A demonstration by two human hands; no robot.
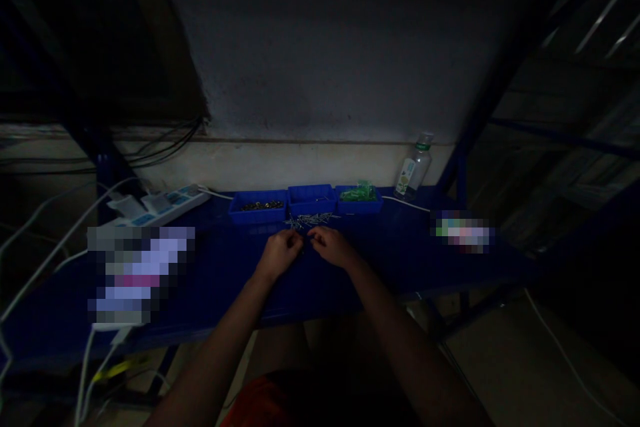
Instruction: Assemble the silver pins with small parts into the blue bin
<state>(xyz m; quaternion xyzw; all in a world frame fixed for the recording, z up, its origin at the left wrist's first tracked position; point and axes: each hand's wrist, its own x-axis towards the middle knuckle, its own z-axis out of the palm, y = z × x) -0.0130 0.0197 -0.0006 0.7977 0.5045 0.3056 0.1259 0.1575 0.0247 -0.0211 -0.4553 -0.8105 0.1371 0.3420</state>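
Observation:
My left hand (281, 252) rests low over the blue table, its fingers curled into a pinch. Facing it a short gap away, my right hand (331, 246) also has thumb and fingers pressed together. Whatever either one holds is too small and dark to name. Just beyond the fingertips lies a loose pile of thin, silvery, nail-like pins (314, 219). Behind it stand three blue bins: the left bin (259, 216) has small brassy pieces, the middle bin (312, 207) a few thin pins, and the right bin (359, 208) green, clear-looking plastic pieces.
A clear bottle (414, 170) with a green cap band stands at the back right by the wall. On the left, a white power strip (167, 208) with plugs and cables lies along the table (220, 267). Blurred-out objects sit at both sides. Blue frame posts flank the table.

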